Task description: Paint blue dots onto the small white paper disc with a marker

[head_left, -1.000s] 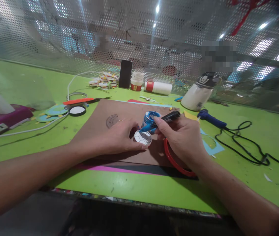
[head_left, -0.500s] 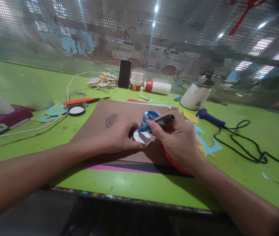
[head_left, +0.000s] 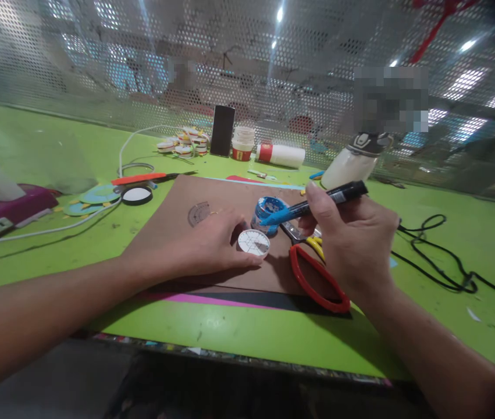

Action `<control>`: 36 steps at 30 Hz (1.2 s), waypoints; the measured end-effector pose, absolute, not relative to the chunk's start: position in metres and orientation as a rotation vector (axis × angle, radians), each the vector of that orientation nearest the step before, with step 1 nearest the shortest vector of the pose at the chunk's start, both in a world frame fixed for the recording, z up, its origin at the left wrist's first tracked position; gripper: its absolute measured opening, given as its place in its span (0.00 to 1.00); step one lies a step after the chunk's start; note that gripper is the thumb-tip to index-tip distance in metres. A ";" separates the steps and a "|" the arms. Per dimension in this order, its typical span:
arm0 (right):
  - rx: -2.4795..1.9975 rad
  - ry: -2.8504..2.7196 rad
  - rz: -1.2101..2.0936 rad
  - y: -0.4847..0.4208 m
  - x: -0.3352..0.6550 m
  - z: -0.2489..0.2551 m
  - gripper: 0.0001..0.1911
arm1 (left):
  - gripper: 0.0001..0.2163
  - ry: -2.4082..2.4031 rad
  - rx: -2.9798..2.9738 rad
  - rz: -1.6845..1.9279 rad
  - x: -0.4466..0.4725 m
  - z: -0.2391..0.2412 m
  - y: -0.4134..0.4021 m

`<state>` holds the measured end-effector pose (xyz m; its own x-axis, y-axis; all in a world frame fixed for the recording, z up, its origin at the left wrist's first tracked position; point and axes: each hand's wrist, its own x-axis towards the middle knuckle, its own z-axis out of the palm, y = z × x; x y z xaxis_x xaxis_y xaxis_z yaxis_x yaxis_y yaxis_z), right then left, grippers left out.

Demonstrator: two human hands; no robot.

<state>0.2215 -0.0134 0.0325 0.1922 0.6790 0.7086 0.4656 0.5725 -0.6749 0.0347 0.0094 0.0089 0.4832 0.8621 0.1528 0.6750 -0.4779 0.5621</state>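
My left hand (head_left: pixel 212 241) lies on the brown board, thumb and fingers closed around a small white disc (head_left: pixel 253 243) with black marks and crossing lines on its face. In my right hand (head_left: pixel 352 233) is a black marker (head_left: pixel 317 202), its front end smeared blue and pointing left. That blue end overlaps the front of a small blue paint jar (head_left: pixel 270 203) just behind the disc; whether it touches the jar I cannot tell. Scissors with red and yellow handles (head_left: pixel 317 279) lie on the board, partly hidden by my right hand. A clear protractor (head_left: pixel 199 214) lies left of the jar.
The brown board (head_left: pixel 164 215) rests on a green table (head_left: pixel 212 326). Behind it stand a phone (head_left: pixel 222 131), stacked paper cups (head_left: pixel 242 144), a toppled cup stack (head_left: pixel 281 155) and a white bottle (head_left: pixel 348 166). A black cable (head_left: pixel 448 273) lies right, a purple power strip (head_left: pixel 11 212) left.
My right hand has moved right and slightly up with the marker, drawing its blue end off the disc. More of the scissors shows now. My left hand stays on the disc.
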 end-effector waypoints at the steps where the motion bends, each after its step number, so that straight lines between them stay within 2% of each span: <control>1: -1.045 -1.443 0.201 -0.013 0.222 0.032 0.17 | 0.15 1.286 2.283 0.584 0.034 0.008 0.009; 5: -1.033 -1.412 0.256 -0.012 0.223 0.033 0.19 | 0.21 1.266 2.202 0.573 0.032 0.007 0.009; 10: -0.968 -1.303 0.428 -0.008 0.227 0.034 0.09 | 0.18 1.205 2.220 0.557 0.031 0.008 0.011; 20: -0.929 -1.207 0.757 0.009 0.245 0.043 0.09 | 0.23 1.230 2.244 0.533 0.030 0.007 0.013; 25: -0.902 -1.205 0.858 0.013 0.252 0.049 0.04 | 0.23 1.272 2.251 0.548 0.030 0.006 0.014; 28: -0.958 -1.250 0.804 0.014 0.251 0.049 0.04 | 0.21 1.287 2.253 0.560 0.031 0.004 0.014; 33: -1.120 -1.477 0.430 0.019 0.242 0.044 0.15 | 0.18 1.265 2.285 0.585 0.031 0.002 0.014; 36: -1.211 -1.633 0.302 0.026 0.238 0.036 0.16 | 0.18 1.272 2.305 0.588 0.031 0.001 0.014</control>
<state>0.2383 0.0256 0.0361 0.0428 0.8163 0.5760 0.5564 0.4594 -0.6924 0.0313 0.0141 0.0010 0.4864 0.8604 0.1518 0.6732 -0.4798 0.5627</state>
